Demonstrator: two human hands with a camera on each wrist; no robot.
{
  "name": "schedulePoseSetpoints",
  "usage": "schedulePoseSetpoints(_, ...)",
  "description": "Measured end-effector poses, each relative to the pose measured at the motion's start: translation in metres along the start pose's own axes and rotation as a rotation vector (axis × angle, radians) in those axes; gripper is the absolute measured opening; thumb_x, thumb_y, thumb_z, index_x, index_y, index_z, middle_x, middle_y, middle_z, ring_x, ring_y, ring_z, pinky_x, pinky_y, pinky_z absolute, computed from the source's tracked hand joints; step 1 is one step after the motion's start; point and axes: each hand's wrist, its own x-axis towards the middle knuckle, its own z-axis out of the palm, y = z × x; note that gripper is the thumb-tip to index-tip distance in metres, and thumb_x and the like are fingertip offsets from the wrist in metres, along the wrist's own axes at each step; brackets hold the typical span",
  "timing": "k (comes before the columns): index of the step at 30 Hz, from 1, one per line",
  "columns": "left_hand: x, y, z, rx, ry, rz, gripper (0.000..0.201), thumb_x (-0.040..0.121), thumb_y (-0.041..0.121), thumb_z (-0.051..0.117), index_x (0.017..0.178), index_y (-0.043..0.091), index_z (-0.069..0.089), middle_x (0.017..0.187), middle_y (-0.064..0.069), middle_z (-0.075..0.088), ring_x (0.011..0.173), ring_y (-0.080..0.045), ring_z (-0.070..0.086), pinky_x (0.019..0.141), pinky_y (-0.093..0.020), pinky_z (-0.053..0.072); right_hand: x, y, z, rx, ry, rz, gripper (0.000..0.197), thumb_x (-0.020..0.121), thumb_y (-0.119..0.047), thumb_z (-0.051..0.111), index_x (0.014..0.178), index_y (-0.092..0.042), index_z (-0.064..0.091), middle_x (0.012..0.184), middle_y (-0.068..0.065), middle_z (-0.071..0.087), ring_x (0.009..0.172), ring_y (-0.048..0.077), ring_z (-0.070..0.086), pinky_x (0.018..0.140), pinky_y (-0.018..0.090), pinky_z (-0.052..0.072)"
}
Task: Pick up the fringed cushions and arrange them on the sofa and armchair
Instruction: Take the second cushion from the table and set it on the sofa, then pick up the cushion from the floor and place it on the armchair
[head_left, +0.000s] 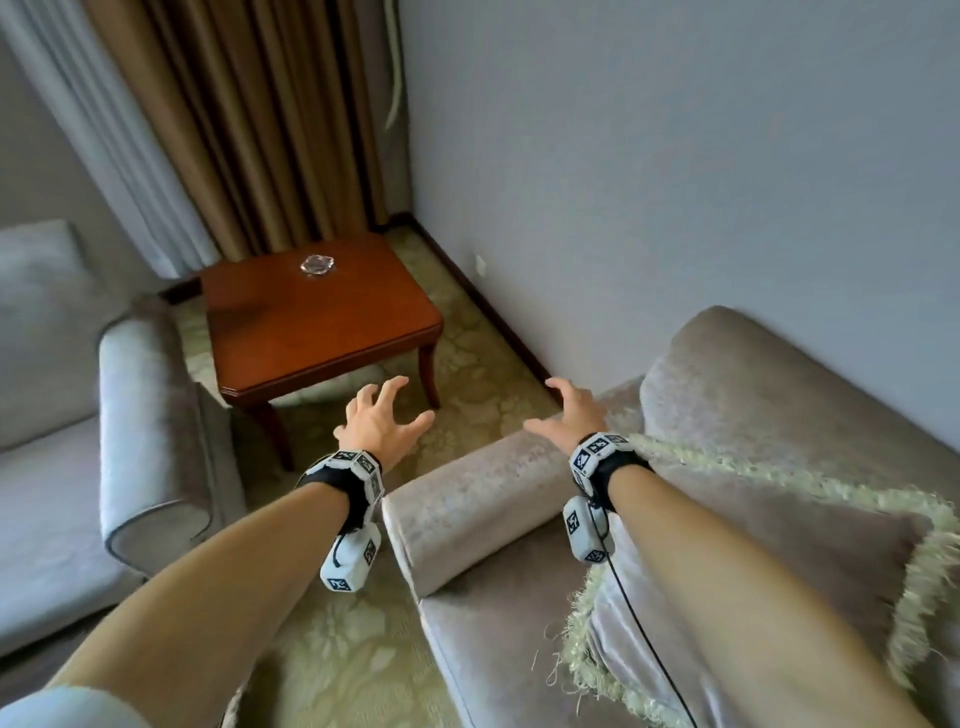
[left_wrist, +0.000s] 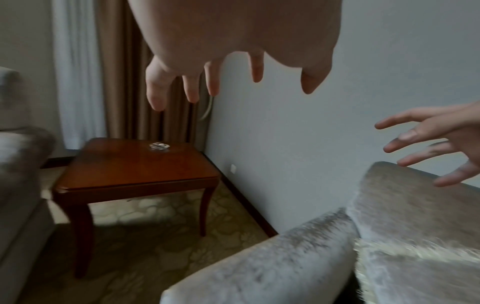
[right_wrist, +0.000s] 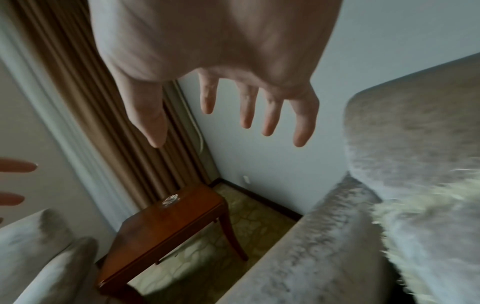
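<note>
A grey fringed cushion with a cream fringe lies on the upholstered seat at the right, and my right forearm passes over it. It also fills the lower right of both wrist views as a blurred fringed cushion. My right hand hovers with spread fingers above the far end of that seat's armrest and holds nothing. My left hand is spread and empty over the carpet between the armrest and the side table. Both palms face down.
A low wooden side table with a glass ashtray stands in the corner, in front of brown curtains. A second grey upholstered seat is at the left. Patterned carpet runs between the seats along the wall.
</note>
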Motion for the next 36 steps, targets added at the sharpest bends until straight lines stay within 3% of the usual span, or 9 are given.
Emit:
schedulePoseSetpoints(7, -0.007, -0.151, -0.078, -0.053, 0.117, -0.177, 0.066, 0.085, 0.066, 0.054, 0.143, 0.044, 0.031, 0.153, -0.006, 0.03, 0.14, -0.028, 0.03, 0.11, -0.056, 0.029, 0.004, -0.131, 0.11, -0.19, -0.117, -0.131, 0.067, 0.079, -0.038, 0.072, 0.138, -0.035, 0.041, 0.14, 0.006, 0.039, 0.126, 0.03, 0.038, 0.1, 0.043, 0.04)
schedulePoseSetpoints(11, -0.018, -0.237, -0.119, -0.109, 0.174, -0.286, 0.073, 0.076, 0.075, 0.047, 0.141, 0.044, 0.031, 0.149, -0.006, 0.035, 0.136, -0.028, 0.035, 0.107, -0.058, 0.034, 0.005, -0.201, 0.172, -0.284, -0.21, -0.236, 0.063, 0.083, -0.041, 0.069, 0.138, -0.035, 0.039, 0.144, 0.004, 0.036, 0.13, 0.029, 0.036, 0.102, 0.047, 0.04)
schedulePoseSetpoints(17, -0.049, -0.337, -0.162, -0.155, 0.317, -0.5, 0.068, 0.08, 0.064, 0.057, 0.141, 0.042, 0.035, 0.146, -0.007, 0.038, 0.136, -0.027, 0.033, 0.105, -0.056, 0.034, 0.002, -0.296, 0.253, -0.413, -0.339, -0.408, 0.064, 0.082, -0.04, 0.068, 0.138, -0.036, 0.039, 0.144, 0.005, 0.036, 0.131, 0.03, 0.035, 0.104, 0.049, 0.039)
schedulePoseSetpoints(25, -0.089, -0.426, -0.195, -0.12, 0.415, -0.853, 0.071, 0.082, 0.063, 0.058, 0.144, 0.038, 0.034, 0.148, -0.006, 0.037, 0.138, -0.027, 0.03, 0.107, -0.055, 0.032, -0.003, -0.405, 0.371, -0.482, -0.544, -0.675, 0.07, 0.082, -0.038, 0.07, 0.143, -0.035, 0.035, 0.144, 0.007, 0.037, 0.132, 0.029, 0.036, 0.104, 0.046, 0.041)
schedulePoseSetpoints(36, -0.079, -0.492, -0.222, -0.131, 0.589, -1.22, 0.067, 0.081, 0.063, 0.059, 0.139, 0.037, 0.038, 0.143, -0.005, 0.039, 0.134, -0.027, 0.033, 0.103, -0.054, 0.032, 0.047, -0.525, 0.504, -0.555, -0.829, -0.918, 0.071, 0.08, -0.034, 0.073, 0.142, -0.03, 0.038, 0.14, 0.014, 0.04, 0.132, 0.035, 0.036, 0.109, 0.041, 0.035)
